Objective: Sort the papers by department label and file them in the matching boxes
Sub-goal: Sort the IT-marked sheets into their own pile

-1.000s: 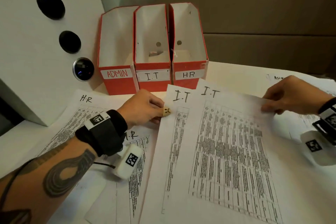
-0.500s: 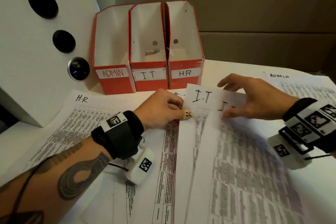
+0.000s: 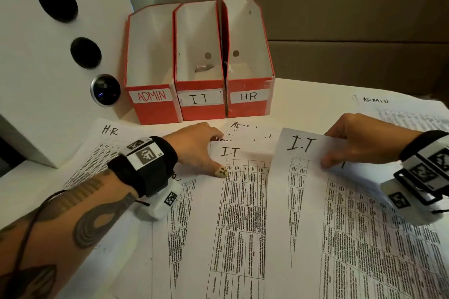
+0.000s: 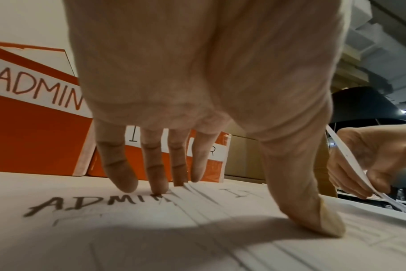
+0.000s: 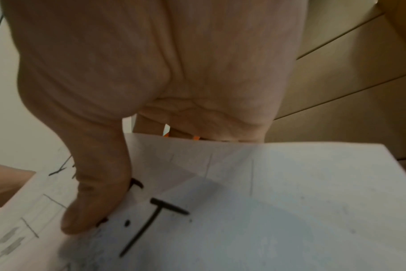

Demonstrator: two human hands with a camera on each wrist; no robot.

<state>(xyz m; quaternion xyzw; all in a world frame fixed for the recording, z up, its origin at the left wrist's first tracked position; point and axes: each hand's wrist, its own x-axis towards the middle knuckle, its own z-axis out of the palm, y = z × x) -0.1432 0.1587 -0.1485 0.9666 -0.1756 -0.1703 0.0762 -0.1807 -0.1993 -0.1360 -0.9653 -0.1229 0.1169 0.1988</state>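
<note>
Three orange boxes stand at the back: ADMIN (image 3: 151, 96), I.T (image 3: 200, 98) and HR (image 3: 249, 96). Printed sheets lie fanned over the table. My left hand (image 3: 194, 148) (image 4: 197, 73) presses the pile with straight fingers: fingertips by an ADMIN sheet (image 4: 93, 201), thumb on an I.T sheet (image 3: 233, 153). My right hand (image 3: 357, 145) (image 5: 151, 64) pinches the top edge of another I.T sheet (image 3: 301, 145) (image 5: 220, 210), thumb on top, fingers beneath, its top raised off the pile. Whether it holds more than one sheet is unclear.
An HR sheet (image 3: 109, 131) lies at the left and an ADMIN sheet (image 3: 375, 100) at the far right. A white panel with dark round lenses (image 3: 48, 56) stands close on the left. Cardboard walls (image 3: 340, 19) close off the back.
My right hand reached in to the tops of the I.T sheets, pinched one and has drawn it to the right. My left hand stayed on the pile, its thumb now on the other I.T sheet.
</note>
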